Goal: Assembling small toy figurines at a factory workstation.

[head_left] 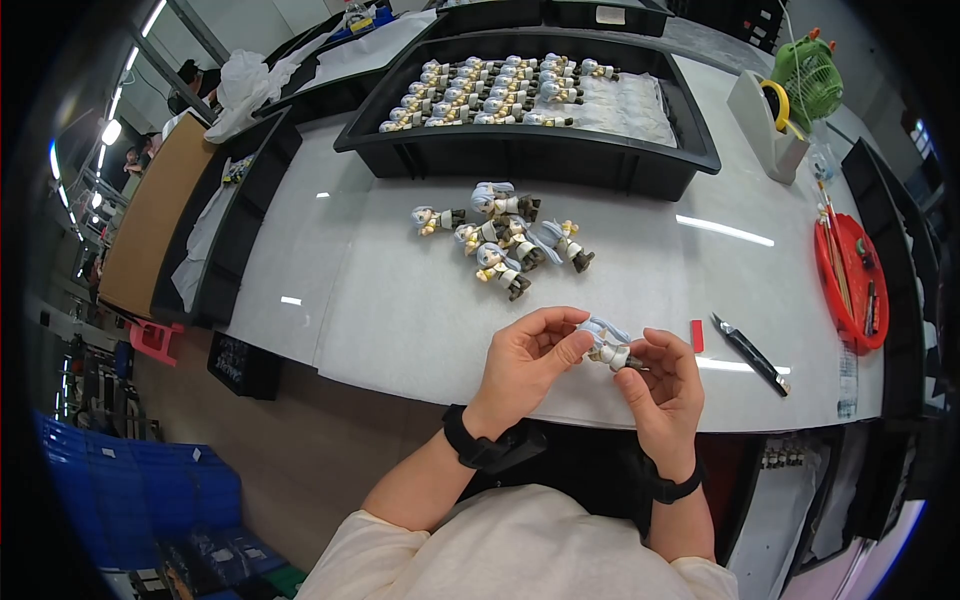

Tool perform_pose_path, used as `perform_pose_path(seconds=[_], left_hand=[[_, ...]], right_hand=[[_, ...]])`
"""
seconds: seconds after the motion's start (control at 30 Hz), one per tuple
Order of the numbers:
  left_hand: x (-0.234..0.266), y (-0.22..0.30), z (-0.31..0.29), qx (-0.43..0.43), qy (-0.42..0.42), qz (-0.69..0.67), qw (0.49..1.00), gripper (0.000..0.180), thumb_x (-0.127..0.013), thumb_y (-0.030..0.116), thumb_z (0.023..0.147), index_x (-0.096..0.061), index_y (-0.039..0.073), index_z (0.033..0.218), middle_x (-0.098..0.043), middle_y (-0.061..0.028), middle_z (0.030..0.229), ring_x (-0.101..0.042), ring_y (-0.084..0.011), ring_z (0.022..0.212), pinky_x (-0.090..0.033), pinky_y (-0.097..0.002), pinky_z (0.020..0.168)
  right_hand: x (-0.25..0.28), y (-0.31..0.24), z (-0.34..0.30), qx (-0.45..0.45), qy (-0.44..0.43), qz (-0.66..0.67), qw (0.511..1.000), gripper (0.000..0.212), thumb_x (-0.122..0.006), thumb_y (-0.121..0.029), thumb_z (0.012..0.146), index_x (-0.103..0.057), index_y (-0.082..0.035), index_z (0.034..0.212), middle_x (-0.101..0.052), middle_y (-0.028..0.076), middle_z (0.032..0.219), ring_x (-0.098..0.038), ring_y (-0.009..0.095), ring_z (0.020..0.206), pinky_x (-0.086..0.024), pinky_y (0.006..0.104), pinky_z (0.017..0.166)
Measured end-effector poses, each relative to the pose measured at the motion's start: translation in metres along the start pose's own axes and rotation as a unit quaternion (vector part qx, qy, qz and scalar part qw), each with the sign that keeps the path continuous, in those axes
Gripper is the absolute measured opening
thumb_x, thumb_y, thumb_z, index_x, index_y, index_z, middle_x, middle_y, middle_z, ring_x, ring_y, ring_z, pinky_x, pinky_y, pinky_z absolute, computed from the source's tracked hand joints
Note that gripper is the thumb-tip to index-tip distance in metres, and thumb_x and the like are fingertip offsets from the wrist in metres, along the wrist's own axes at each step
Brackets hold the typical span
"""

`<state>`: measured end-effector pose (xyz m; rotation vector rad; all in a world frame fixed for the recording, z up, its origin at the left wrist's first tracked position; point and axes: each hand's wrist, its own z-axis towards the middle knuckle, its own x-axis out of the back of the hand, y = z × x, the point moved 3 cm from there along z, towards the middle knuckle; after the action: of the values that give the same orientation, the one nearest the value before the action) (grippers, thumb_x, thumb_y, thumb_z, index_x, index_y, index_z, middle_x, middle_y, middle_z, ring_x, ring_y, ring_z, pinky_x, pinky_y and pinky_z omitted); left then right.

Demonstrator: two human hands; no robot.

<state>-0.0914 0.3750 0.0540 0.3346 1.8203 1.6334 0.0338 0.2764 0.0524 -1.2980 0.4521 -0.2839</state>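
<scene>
Between my two hands, over the near edge of the table, is a small figurine (pixel 612 353) with pale blue hair, a white outfit and dark boots. My left hand (pixel 540 362) pinches it at the head end with thumb and fingers. At the boots, my right hand (pixel 660 385) grips it, its fingers curled around the legs. Farther out on the table lies a loose cluster of similar figurines (pixel 500 265), turned in different directions. To the right of my hands rest a utility knife (pixel 750 354) and a small red strip (pixel 697 336).
A black tray (pixel 530 155) with rows of figurines on white padding stands at the back. On the right are a red basket (pixel 836 310) of tools, a yellow tape roll on a holder (pixel 765 130) and a green fan (pixel 806 80). Another black tray (pixel 235 235) borders the left side.
</scene>
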Motion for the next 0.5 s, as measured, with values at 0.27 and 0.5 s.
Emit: perform_pose_path(seconds=[0.27, 0.5], left_hand=[[-0.0029, 0.0008, -0.0003, 0.026, 0.009, -0.011, 1.000, 0.035, -0.058, 0.001, 0.080, -0.051, -0.001, 0.114, -0.058, -0.0061, 0.093, -0.054, -0.0083, 0.083, -0.046, -0.0208, 0.073], [-0.0034, -0.0016, -0.0008, -0.035, -0.062, 0.013, 0.997, 0.053, -0.069, -0.003, 0.069, -0.047, -0.003, 0.117, -0.054, -0.0097, 0.106, -0.054, -0.0137, 0.092, -0.046, -0.0261, 0.082]], right_hand=[[-0.0004, -0.0021, 0.0009, 0.044, -0.004, -0.062, 0.997, 0.047, -0.066, 0.007, 0.068, -0.047, 0.001, 0.110, -0.053, 0.009, 0.097, -0.054, 0.014, 0.089, -0.047, 0.0242, 0.074], [-0.0016, -0.0047, 0.0025, 0.049, -0.015, -0.074, 0.996, 0.045, -0.065, 0.010, 0.065, -0.050, 0.001, 0.106, -0.053, 0.008, 0.096, -0.054, 0.015, 0.091, -0.047, 0.0249, 0.075]])
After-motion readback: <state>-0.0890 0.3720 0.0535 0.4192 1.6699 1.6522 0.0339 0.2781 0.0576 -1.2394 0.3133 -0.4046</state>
